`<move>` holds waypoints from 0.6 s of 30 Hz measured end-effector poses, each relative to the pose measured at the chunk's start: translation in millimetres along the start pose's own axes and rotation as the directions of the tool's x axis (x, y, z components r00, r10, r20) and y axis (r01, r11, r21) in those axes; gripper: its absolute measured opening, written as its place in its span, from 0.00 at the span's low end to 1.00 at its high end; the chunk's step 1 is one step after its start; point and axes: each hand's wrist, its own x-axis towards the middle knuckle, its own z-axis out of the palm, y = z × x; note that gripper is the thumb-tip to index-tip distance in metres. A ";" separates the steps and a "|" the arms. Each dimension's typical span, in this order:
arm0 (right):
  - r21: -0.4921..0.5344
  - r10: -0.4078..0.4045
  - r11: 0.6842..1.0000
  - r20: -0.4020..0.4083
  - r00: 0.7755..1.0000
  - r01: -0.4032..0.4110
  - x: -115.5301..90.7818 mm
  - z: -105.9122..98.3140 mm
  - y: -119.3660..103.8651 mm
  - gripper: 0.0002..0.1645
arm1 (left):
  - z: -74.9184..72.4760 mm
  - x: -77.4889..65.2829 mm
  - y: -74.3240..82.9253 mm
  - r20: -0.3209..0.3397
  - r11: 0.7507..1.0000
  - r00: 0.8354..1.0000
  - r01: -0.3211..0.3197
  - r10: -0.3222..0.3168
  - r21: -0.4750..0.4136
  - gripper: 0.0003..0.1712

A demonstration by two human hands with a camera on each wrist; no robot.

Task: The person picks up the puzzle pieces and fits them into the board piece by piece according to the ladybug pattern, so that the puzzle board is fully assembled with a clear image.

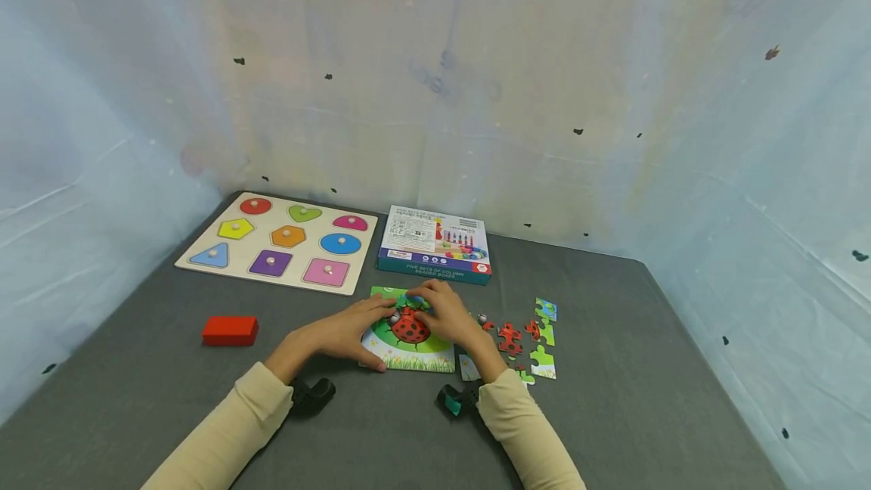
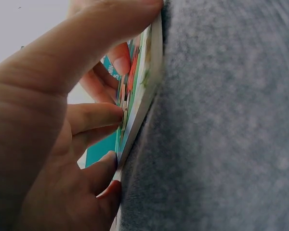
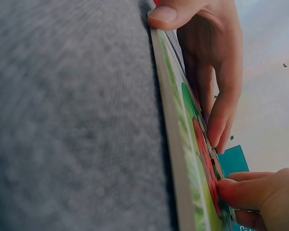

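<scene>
A ladybug puzzle board (image 1: 415, 364) lies flat on the dark cloth between both hands. My left hand (image 1: 343, 331) spans its left side, thumb at the front left corner and extended fingers resting over the board's left part. My right hand (image 1: 449, 316) reaches over the upper right of the picture. Its thumb and index finger are bent about a small blue-green puzzle piece (image 1: 414, 300) near the top edge, partly hidden by the fingers. In the left wrist view, piece edges (image 2: 124, 101) stand slightly above the board under the fingertips.
Several loose puzzle pieces (image 1: 509, 339) lie right of the board, some behind the right forearm. Behind it stand a boxed toy set (image 1: 435, 244) and a knobbed shape board (image 1: 231, 267). A red block (image 1: 230, 331) sits left. Pale sheeting (image 1: 435, 97) encloses the table.
</scene>
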 end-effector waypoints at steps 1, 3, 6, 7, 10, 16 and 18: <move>-0.001 0.006 1.000 0.004 1.000 -0.006 0.1 0.2 0.1 0.20 | -0.1 0.0 0.3 0.001 1.000 1.000 0.000 0.000 -0.002 0.54; 0.003 0.013 1.000 0.007 1.000 -0.013 0.5 0.7 0.5 0.21 | -0.3 0.1 0.6 0.002 1.000 1.000 0.003 -0.003 -0.007 0.54; 0.006 0.008 1.000 0.003 1.000 -0.008 1.0 1.8 1.5 0.20 | -0.2 0.1 0.7 -0.001 1.000 1.000 0.013 -0.013 -0.008 0.54; 0.007 0.004 1.000 0.000 1.000 -0.004 1.1 2.1 1.7 0.20 | -0.3 0.0 0.9 -0.002 1.000 1.000 0.016 -0.016 -0.007 0.54; 0.001 -0.005 1.000 -0.003 1.000 0.005 1.0 2.3 1.5 0.19 | 0.0 0.2 0.4 -0.003 1.000 1.000 0.026 -0.026 -0.003 0.54; 0.009 -0.011 1.000 -0.007 1.000 0.011 0.3 1.6 -0.1 0.19 | 0.2 -0.2 0.4 -0.002 1.000 1.000 0.031 -0.031 -0.007 0.55; 0.004 -0.016 1.000 -0.005 1.000 0.016 -0.1 2.0 0.8 0.19 | 1.1 -0.3 0.1 -0.001 0.999 0.999 0.032 -0.032 -0.008 0.55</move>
